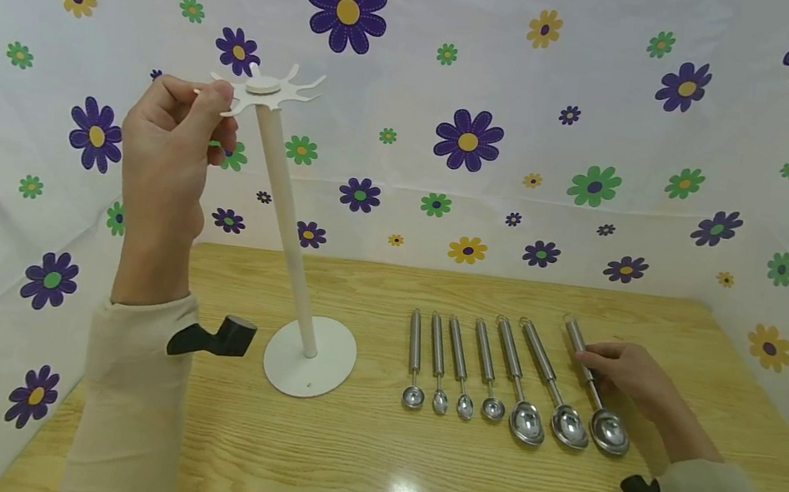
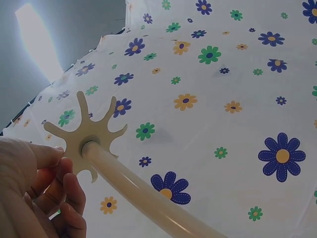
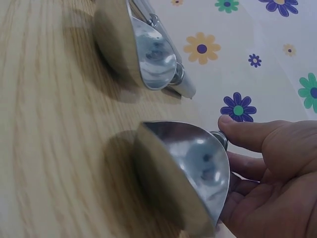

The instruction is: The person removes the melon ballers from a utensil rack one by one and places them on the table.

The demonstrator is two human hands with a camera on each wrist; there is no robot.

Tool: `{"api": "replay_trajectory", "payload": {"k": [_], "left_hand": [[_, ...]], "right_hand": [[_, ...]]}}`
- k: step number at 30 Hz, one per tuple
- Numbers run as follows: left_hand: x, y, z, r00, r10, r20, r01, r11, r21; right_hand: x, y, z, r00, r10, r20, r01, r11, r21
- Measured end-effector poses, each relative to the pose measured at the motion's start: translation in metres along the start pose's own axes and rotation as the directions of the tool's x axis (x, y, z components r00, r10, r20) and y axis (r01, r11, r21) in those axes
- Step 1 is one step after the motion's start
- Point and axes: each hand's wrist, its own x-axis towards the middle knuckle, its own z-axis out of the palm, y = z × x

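Observation:
My left hand (image 1: 172, 127) pinches a prong of the white hook rack (image 1: 279, 98) between thumb and fingers. The rack tops a pale pole (image 1: 285, 214) that rises at a slant in the head view from a round white base (image 1: 327, 371) on the table. At the right end of a row of steel scoops, my right hand (image 1: 633, 376) grips the handle of the rightmost scoop (image 1: 609, 432). In the right wrist view this scoop's bowl (image 3: 195, 158) is close to the wood. A neighbouring large scoop (image 3: 153, 54) lies beside it.
Left of the held scoop lie two more large scoops (image 1: 569, 426) and several small ballers (image 1: 413, 397), handles pointing away. They rest on a wooden table (image 1: 362, 477). A flower-patterned sheet (image 1: 407, 46) hangs behind and at both sides.

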Motion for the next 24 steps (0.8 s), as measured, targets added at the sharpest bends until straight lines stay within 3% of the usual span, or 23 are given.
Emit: {"api": "replay_trajectory", "payload": {"k": [24], "left_hand": [[-0.0001,-0.0009,-0.0004,1.000,0.002,0.010,-0.002,1.000,-0.013]], "right_hand": [[-0.0008,-0.0015,0.0040,0.998,0.020,-0.060,-0.020,1.000,-0.004]]}}
